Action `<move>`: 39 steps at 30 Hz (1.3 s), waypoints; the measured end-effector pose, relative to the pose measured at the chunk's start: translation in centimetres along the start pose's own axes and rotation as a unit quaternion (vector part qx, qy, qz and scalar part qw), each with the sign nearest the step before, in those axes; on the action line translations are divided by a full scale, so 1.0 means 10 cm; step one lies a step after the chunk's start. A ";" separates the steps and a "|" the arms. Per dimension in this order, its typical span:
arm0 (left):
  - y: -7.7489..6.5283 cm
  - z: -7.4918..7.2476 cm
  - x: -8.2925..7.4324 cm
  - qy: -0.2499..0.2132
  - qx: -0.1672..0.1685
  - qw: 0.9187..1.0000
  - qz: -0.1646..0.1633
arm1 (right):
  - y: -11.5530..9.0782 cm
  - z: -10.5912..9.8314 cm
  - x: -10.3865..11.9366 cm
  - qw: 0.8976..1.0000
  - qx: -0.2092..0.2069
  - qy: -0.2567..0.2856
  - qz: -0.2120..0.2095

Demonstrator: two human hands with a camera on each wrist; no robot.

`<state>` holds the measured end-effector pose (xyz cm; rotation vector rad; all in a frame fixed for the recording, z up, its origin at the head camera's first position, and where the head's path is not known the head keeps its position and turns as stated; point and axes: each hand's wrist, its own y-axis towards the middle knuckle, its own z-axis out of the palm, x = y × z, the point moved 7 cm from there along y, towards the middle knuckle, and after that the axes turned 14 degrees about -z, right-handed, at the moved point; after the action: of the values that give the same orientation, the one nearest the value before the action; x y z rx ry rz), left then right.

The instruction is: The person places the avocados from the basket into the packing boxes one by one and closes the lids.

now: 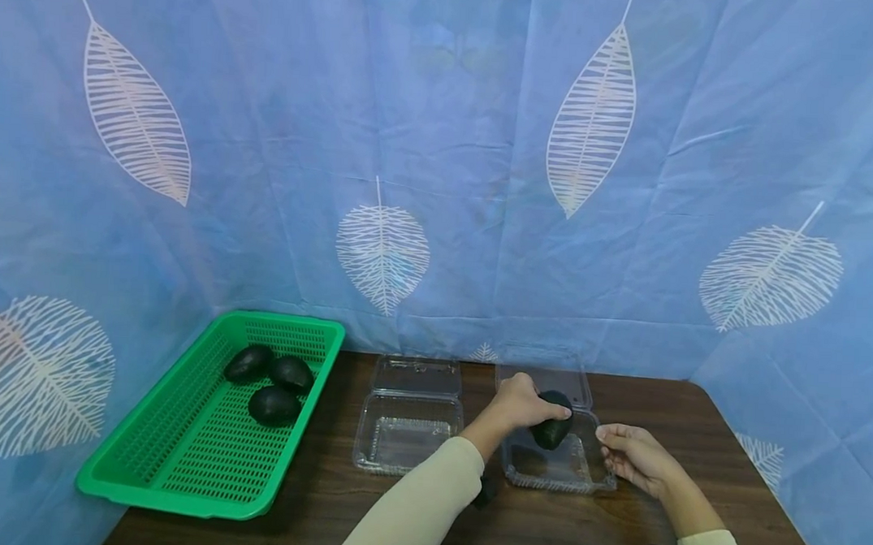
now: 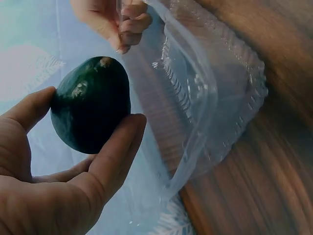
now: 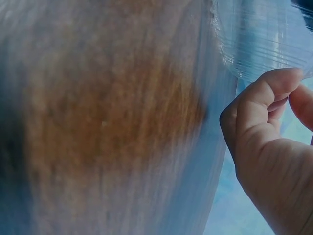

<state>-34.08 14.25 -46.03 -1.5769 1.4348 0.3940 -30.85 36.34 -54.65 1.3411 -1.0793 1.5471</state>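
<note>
A dark, smooth avocado point(image 1: 551, 430) is gripped between the thumb and fingers of my left hand point(image 1: 520, 405), over the right-hand clear plastic clamshell container point(image 1: 545, 472). The left wrist view shows that avocado point(image 2: 90, 105) held above the container point(image 2: 215, 93), apart from its floor. On the container's right side, my right hand point(image 1: 639, 456) pinches the rim between thumb and forefinger. The right wrist view has the right hand point(image 3: 266, 122) at the edge of the clear plastic point(image 3: 264, 44). The container stands with its lid point(image 1: 578, 384) folded back.
A second clamshell container point(image 1: 407, 442), also with its lid back, stands to the left. Farther left, a green plastic basket point(image 1: 178, 501) holds three dark avocados point(image 1: 274, 406). Behind the wooden table point(image 1: 665, 404) hangs a blue cloth point(image 1: 457, 143) with white leaf prints.
</note>
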 end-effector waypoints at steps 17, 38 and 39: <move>0.07 0.34 0.05 0.013 -0.002 0.999 -0.040 | 0.01 0.04 0.02 1.000 0.003 0.003 -0.005; 0.10 0.62 0.13 0.032 0.017 0.998 -0.054 | -0.01 0.04 0.02 1.000 0.004 0.001 -0.007; 0.09 0.63 0.13 0.035 0.017 0.998 -0.054 | 0.00 0.05 0.02 1.000 0.005 0.001 -0.008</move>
<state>-32.44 18.52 -50.61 -1.6473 1.3949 0.2511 -30.69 35.92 -54.40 1.3513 -1.0581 1.5453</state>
